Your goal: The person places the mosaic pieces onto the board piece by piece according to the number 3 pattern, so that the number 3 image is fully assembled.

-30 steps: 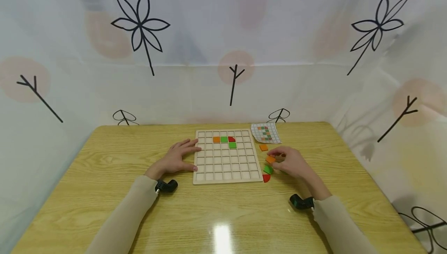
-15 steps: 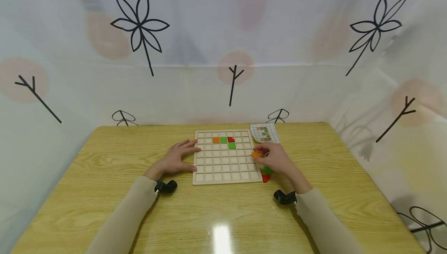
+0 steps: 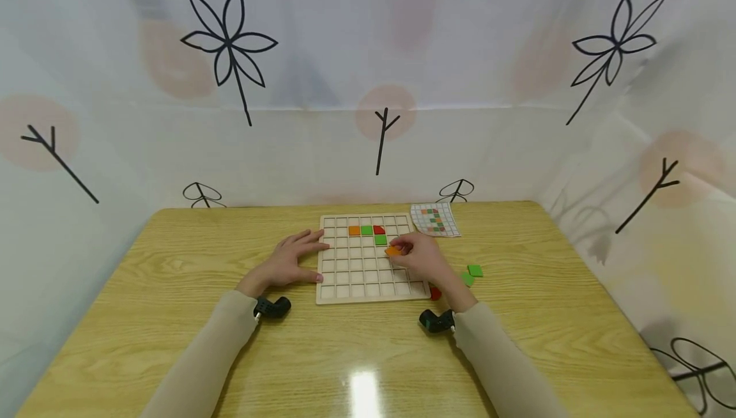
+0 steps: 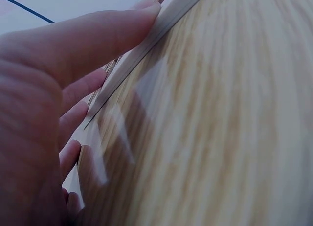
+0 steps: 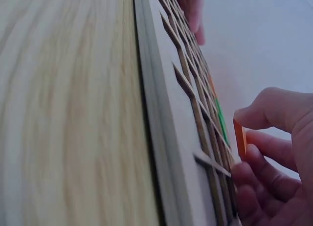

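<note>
A wooden grid board (image 3: pixel 343 277) lies flat on the table. My left hand (image 3: pixel 287 261) rests at its left edge, fingers spread and straight, the thumb (image 4: pixel 142 18) touching the rim in the left wrist view. Above the board's right half, my right hand (image 3: pixel 422 257) pinches an orange tile (image 3: pixel 393 251) between thumb and fingers; the right wrist view shows the tile (image 5: pixel 240 139) edge-on. In the board's upper cells sit an orange square tile (image 3: pixel 354 231), a green square tile (image 3: pixel 367 231) and a red rounded tile (image 3: pixel 379 230) in a row. Another green tile (image 3: pixel 381 239) lies just below the red one.
A paper sheet with a coloured grid pattern (image 3: pixel 435 220) lies beyond the board's upper right corner. Right of my hand are a green square tile (image 3: pixel 475 270) and a green rounded tile (image 3: pixel 468 279). A red tile (image 3: pixel 435 293), partly covered by my wrist, lies by the lower right corner.
My right hand has carried the orange tile leftward from the table over the board. Green tiles at the right have come into sight. My left hand has stayed at the board's edge.
</note>
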